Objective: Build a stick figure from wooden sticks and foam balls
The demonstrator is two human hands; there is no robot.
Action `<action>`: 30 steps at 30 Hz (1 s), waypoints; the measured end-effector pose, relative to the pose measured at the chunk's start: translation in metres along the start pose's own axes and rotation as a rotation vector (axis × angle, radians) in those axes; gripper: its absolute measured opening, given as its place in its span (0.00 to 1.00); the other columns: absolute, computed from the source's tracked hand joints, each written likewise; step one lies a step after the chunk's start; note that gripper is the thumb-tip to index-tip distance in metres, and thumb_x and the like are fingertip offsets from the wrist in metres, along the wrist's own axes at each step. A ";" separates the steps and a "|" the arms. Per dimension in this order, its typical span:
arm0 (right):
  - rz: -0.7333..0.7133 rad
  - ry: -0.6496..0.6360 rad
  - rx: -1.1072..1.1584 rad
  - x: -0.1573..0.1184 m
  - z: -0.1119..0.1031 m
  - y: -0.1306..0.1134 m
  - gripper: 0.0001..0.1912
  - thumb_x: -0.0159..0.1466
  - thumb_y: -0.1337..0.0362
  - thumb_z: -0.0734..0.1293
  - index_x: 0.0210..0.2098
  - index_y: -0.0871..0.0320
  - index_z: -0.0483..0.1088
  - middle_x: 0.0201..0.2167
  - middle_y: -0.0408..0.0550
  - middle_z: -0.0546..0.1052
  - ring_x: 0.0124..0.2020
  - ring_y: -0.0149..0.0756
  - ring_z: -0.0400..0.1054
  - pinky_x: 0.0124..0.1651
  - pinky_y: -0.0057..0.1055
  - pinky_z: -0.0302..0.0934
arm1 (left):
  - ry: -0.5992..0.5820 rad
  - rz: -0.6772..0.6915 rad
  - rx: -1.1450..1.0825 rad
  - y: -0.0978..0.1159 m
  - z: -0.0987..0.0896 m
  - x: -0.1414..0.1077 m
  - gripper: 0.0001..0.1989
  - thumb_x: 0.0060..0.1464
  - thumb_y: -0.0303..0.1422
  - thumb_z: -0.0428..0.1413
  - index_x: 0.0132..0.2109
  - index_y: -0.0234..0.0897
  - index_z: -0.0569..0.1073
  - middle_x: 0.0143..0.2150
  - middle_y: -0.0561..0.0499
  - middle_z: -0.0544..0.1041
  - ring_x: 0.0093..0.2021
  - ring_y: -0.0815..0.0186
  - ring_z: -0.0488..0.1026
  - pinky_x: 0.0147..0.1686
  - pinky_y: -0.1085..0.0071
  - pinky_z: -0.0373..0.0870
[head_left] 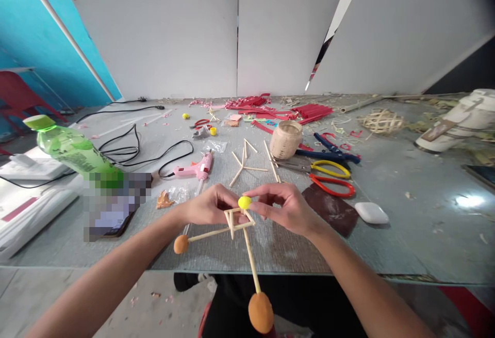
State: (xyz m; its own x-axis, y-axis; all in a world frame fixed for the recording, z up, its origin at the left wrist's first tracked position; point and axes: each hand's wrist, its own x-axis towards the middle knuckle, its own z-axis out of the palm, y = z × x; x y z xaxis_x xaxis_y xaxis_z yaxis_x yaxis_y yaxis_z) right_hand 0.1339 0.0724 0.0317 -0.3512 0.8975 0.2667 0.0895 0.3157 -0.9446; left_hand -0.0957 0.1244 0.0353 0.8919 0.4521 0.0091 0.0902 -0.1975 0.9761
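Observation:
My left hand [211, 205] is closed on a small frame of thin wooden sticks [250, 223], held above the table's front edge. Two longer sticks run out from this frame, and each ends in an orange clay ball [260, 312]; the one at the left is smaller in view. Between the thumb and index finger of my right hand [284, 206] is a yellow clay ball [244, 203], which sits at the top of the stick frame. Whether the ball is attached to the frame, I cannot tell.
A pink glue gun [197, 166] lies left of centre, its black cable trailing back. Loose sticks [242, 166], a woven cup [286, 140], scissors [332, 178], blue pliers [328, 153] and red strips [309, 113] lie behind my hands. A green bottle [71, 147] leans at left; a white mouse-like object [372, 213] sits right.

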 end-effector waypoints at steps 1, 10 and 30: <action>-0.004 0.005 -0.001 0.000 0.000 0.001 0.14 0.63 0.53 0.76 0.44 0.54 0.84 0.21 0.40 0.72 0.22 0.26 0.62 0.24 0.25 0.56 | -0.002 -0.006 0.000 -0.001 0.000 0.000 0.12 0.58 0.34 0.64 0.30 0.29 0.77 0.24 0.56 0.64 0.26 0.74 0.56 0.24 0.77 0.55; -0.039 0.020 -0.013 -0.001 0.000 0.002 0.12 0.63 0.57 0.77 0.44 0.52 0.85 0.20 0.40 0.74 0.21 0.26 0.63 0.23 0.25 0.57 | -0.005 0.027 -0.010 0.003 0.001 0.003 0.13 0.58 0.34 0.64 0.29 0.29 0.76 0.24 0.56 0.63 0.25 0.74 0.54 0.24 0.77 0.57; -0.584 0.309 -0.423 -0.004 0.002 0.008 0.19 0.64 0.77 0.71 0.49 0.51 0.71 0.41 0.44 0.82 0.30 0.30 0.71 0.27 0.28 0.63 | 0.085 0.053 0.059 0.005 0.000 0.001 0.16 0.58 0.36 0.63 0.26 0.32 0.71 0.25 0.57 0.60 0.26 0.73 0.53 0.24 0.75 0.52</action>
State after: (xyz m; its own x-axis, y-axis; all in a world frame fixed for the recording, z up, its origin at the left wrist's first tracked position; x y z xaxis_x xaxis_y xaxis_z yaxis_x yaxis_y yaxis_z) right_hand 0.1343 0.0704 0.0229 -0.1806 0.5754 0.7977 0.3395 0.7976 -0.4985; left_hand -0.0940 0.1241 0.0398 0.8556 0.5112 0.0814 0.0719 -0.2732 0.9593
